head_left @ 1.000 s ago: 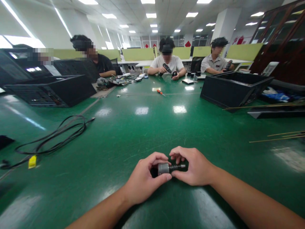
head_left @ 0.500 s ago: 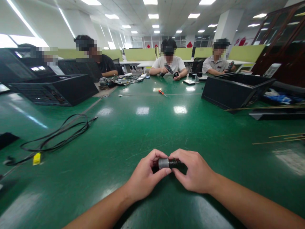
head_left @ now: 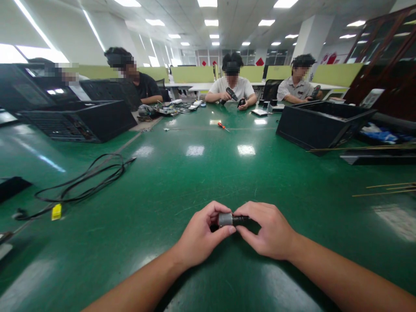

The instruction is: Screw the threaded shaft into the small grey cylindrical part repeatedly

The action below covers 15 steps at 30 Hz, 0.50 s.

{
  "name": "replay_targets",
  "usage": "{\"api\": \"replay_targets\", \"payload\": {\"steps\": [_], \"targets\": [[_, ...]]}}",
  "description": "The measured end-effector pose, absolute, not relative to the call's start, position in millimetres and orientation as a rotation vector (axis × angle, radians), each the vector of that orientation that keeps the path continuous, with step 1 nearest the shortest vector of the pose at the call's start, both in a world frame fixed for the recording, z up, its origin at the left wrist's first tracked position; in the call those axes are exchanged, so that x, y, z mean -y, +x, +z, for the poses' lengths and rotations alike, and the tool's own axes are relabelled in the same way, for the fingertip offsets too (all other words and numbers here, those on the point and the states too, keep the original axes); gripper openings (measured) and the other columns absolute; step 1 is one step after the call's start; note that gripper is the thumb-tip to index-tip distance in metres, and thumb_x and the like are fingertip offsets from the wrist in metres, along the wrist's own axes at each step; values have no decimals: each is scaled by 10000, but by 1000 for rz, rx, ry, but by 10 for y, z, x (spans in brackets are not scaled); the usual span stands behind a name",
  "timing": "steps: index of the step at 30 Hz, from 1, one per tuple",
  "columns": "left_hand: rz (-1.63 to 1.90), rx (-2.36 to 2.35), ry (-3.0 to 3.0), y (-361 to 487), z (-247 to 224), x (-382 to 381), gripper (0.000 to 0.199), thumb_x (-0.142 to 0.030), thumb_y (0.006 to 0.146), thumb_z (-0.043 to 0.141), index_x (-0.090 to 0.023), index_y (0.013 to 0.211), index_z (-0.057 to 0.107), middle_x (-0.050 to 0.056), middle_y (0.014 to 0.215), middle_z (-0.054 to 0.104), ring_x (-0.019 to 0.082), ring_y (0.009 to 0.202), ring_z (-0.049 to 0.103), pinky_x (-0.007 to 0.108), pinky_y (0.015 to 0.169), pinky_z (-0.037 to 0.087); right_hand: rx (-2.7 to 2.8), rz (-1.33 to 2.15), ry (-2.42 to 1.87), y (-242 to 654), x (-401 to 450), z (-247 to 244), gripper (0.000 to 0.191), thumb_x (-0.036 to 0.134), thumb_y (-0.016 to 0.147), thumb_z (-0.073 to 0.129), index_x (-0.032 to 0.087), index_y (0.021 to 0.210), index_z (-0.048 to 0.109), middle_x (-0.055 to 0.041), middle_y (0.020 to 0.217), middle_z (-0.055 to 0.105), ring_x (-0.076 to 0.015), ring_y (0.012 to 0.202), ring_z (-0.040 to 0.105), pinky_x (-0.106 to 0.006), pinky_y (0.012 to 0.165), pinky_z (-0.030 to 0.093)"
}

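A grey metal cylinder [head_left: 225,219] lies level between my hands over the green table, with a dark ridged rod [head_left: 239,219] coming out of its right end. My left hand [head_left: 198,236] is closed around the cylinder, thumb below and fingers above. On the other side, my right hand [head_left: 271,229] curls about the rod, its thumb and fingertips at the joint between rod and cylinder. The rod's far end is hidden inside my right hand. Whether the ridges are a thread or a spring, I cannot tell.
Looped black cables [head_left: 81,180] with a yellow tag [head_left: 56,212] lie left. An orange screwdriver [head_left: 222,126] rests farther out. Black computer cases stand left [head_left: 81,121] and right [head_left: 321,128]. Thin brass-coloured rods [head_left: 383,192] lie right. Across the table, a person [head_left: 232,89] holds a drill [head_left: 231,94].
The whole view has shifted slightly to the left, so everything appears a little farther right. Both hands keep nearly the same hold on the cylinder and rod.
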State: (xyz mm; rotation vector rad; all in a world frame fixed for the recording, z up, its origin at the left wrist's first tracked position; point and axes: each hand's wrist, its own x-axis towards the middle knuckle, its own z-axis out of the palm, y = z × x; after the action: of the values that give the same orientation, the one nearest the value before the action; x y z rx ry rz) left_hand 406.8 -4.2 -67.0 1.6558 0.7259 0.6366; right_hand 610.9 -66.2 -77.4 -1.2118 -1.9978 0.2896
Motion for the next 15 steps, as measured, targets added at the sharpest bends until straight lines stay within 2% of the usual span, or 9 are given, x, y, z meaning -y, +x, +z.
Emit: {"api": "replay_targets", "payload": {"steps": [7, 15], "targets": [[609, -710, 1668, 4069, -656, 51, 277, -275, 818, 729, -167, 1023, 577, 23, 908, 658, 162, 822, 607, 289, 766, 472, 2003, 310, -1122, 6136, 629, -777, 141, 203, 890, 631, 216, 1026, 665, -46, 928, 737, -196, 809, 680, -329, 750, 508], [625, -745, 1702, 4069, -659, 62, 288, -296, 810, 734, -164, 1023, 591, 26, 896, 663, 169, 808, 617, 293, 750, 484, 2014, 326, -1120, 6145, 621, -780, 130, 216, 882, 650, 212, 1011, 671, -44, 908, 736, -194, 793, 677, -328, 740, 504]]}}
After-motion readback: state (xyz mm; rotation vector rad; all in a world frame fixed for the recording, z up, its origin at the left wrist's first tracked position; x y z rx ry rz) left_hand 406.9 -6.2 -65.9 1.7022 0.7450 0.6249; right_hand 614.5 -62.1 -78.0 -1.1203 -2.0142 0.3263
